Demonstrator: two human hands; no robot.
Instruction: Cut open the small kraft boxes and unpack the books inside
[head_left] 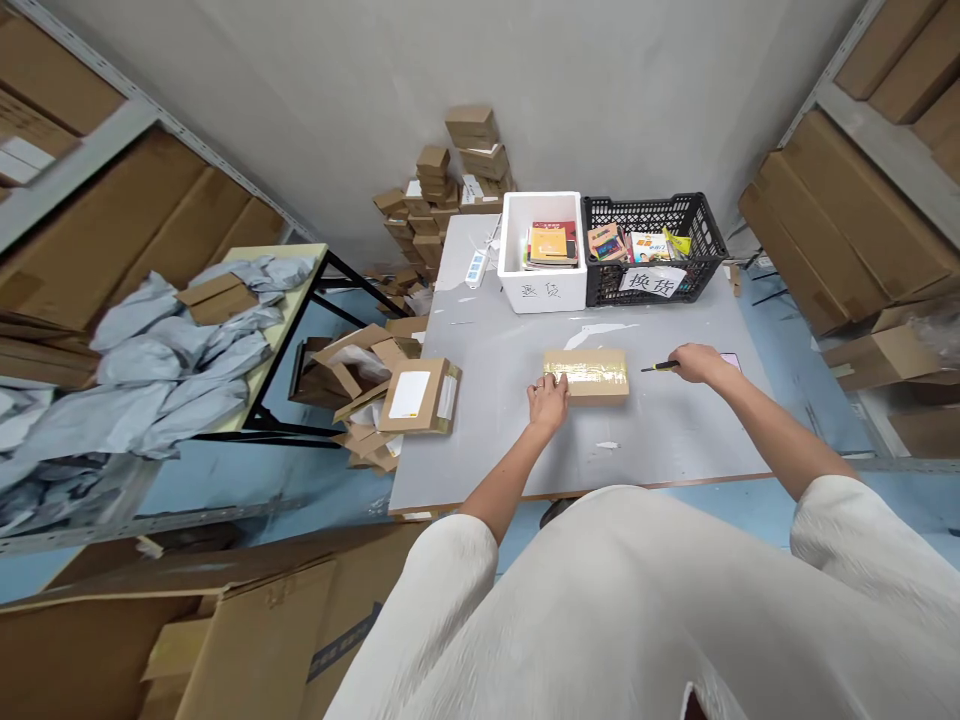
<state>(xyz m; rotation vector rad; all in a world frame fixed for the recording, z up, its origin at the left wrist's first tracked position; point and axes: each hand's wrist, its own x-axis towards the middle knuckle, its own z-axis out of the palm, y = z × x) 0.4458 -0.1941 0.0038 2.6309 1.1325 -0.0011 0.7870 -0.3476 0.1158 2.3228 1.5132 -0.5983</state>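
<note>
A small cardboard box [600, 388] with shiny clear tape along its top lies on the grey table [495, 450]. My left hand [548, 402] grips its near left corner, fingers curled over the top. To the right of the box, my right hand [694, 362] is closed around a utility knife [660, 366] with a dark handle. The knife points left at the box, a short gap away from it. A phone [730, 360] lies partly hidden behind my right wrist.
At the table's back stand a white foam box [541, 292] with books and a black crate [645, 290] with colourful packs. A labelled carton [420, 396] sits at the left edge, near opened cartons [360, 365]. Grey parcels [187, 345] cover a side table. A power strip [475, 268] lies behind.
</note>
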